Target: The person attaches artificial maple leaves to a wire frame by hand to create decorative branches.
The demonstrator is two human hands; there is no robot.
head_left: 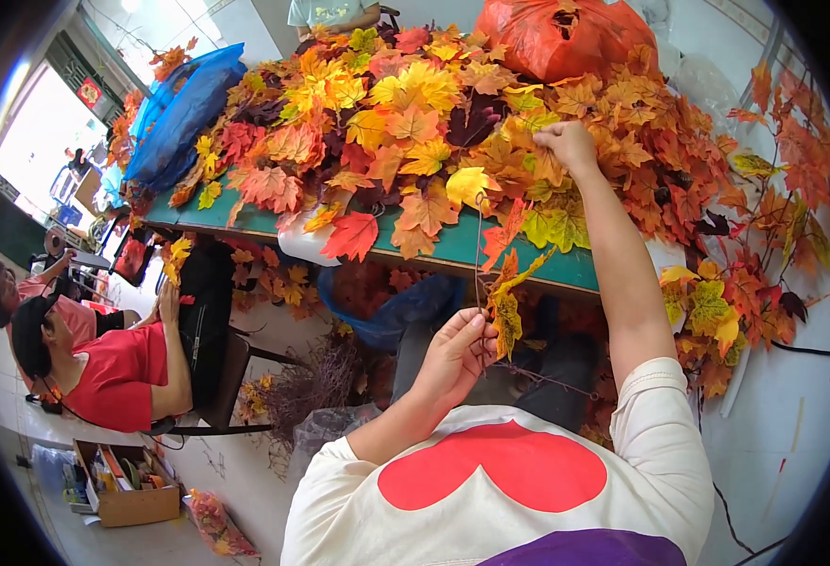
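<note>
Now left hand [455, 357] pinches twig [502, 311]; right hand [568, 143] grips leaves [406, 123].

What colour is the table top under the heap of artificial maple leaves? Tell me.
Green, best seen in the head view: the flat table top beneath the leaves.
</note>
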